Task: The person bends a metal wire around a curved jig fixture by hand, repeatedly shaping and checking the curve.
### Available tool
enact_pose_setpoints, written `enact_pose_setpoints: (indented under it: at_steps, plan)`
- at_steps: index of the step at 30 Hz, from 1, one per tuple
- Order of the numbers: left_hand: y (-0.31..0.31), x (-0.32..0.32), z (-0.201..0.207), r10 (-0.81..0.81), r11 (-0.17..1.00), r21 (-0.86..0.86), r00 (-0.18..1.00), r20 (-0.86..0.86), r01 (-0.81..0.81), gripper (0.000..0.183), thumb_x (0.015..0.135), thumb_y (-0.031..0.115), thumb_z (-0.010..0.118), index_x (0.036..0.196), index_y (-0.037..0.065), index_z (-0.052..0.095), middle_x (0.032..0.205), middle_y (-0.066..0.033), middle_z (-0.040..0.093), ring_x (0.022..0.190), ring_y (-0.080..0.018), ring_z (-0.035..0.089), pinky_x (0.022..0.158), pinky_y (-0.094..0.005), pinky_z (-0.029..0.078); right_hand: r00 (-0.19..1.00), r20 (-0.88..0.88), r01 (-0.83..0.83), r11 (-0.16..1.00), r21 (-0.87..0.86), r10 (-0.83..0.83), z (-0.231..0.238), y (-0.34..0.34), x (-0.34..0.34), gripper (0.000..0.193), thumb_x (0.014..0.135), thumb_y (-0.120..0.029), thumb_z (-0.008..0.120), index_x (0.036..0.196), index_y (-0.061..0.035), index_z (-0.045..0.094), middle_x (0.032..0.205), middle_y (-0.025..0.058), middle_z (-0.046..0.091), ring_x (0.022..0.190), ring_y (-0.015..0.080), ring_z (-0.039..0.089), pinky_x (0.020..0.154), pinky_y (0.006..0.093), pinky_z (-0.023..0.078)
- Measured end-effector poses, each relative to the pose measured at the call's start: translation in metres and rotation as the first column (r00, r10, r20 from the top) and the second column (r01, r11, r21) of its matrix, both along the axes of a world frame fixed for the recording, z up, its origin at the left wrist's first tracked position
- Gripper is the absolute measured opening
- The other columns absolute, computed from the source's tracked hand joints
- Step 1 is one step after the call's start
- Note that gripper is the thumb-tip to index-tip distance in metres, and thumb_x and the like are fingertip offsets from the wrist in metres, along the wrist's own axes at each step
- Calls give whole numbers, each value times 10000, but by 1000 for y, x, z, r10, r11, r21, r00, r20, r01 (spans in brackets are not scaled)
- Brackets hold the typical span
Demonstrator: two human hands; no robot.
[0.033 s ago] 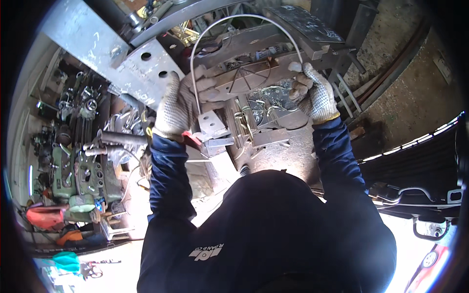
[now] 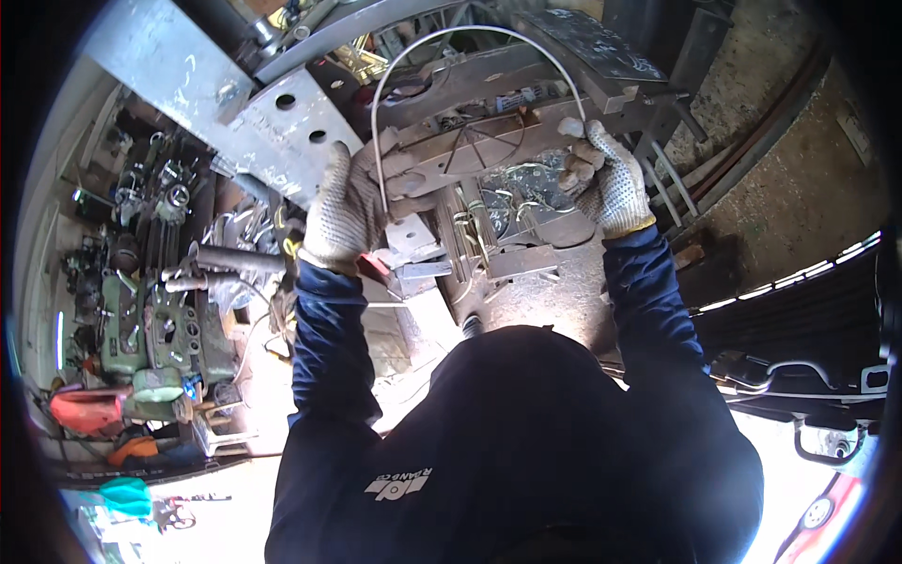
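Note:
A thin metal rod bent into an arch [image 2: 482,28] spans the space between my two gloved hands. My left hand [image 2: 346,202], in a white dotted work glove, lies at the rod's left leg. Its thumb points up, and its fingers reach behind the rod, which runs across them. My right hand [image 2: 606,179], gloved alike, is closed around the rod's right end with the fingers curled inward. Beneath the arch lies a brown flat steel bar [image 2: 498,141] with a dark curved line and thin spokes on it.
A wide steel beam with holes [image 2: 291,122] slants at the upper left. Near my left wrist sit small metal blocks [image 2: 411,238]. Bundled thin rods [image 2: 468,230] lie between my hands. A green machine [image 2: 122,324] stands far left, and a dark steel plate [image 2: 592,42] rests at the back.
The rod and my left hand appear slightly further right and lower in the picture. My right hand looks nearly unchanged, and the surroundings have shifted a little too.

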State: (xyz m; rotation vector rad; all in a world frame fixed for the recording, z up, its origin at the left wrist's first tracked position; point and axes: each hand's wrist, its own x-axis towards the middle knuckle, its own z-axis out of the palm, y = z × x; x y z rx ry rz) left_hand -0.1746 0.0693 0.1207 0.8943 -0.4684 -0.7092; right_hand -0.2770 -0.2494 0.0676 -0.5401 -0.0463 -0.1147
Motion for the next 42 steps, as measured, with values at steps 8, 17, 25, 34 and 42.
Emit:
enact_pose_setpoints:
  at_steps: [8,17,25,34,42]
  plan:
    - [45,-53,-11,228,953,171,964,139,-250,540,960,165,545,1470,46,416,1213,-179,626,1003,-301,677,846,-463,589,971,202,-94,982,-163,126,-5,24,-9,748,1031,-584,314,1283,74,565,884,77,684,762,216,667,714,354,577]
    - [84,-64,-16,247,959,129,967,62,-253,562,973,108,563,1493,49,357,1261,-190,579,1069,-318,653,859,-454,599,983,-37,-185,957,-224,181,-1,19,-2,486,1025,-425,502,1297,-29,569,1096,161,699,862,223,709,735,367,603]
    - [89,-59,-18,390,864,263,901,189,-429,476,1023,323,540,1364,-8,508,1102,-167,664,936,-279,703,859,-441,596,999,-44,4,931,-365,-21,18,74,11,382,1046,-315,497,1255,-8,582,660,-37,447,498,69,413,482,218,362]
    - [99,-53,-62,595,633,496,784,179,-594,466,1011,444,499,1123,22,662,723,-18,583,505,-79,462,461,-239,394,982,-134,12,747,-665,-136,5,111,8,267,1025,-307,565,1127,-86,675,656,-26,546,486,65,484,421,213,371]
    - [58,-34,-86,335,745,563,930,149,-359,496,990,256,566,1403,6,456,1102,-140,654,887,-201,664,768,-330,597,911,-269,73,763,-643,-314,-37,68,-15,333,998,-307,594,1193,-50,675,647,-33,519,465,63,456,414,217,340]
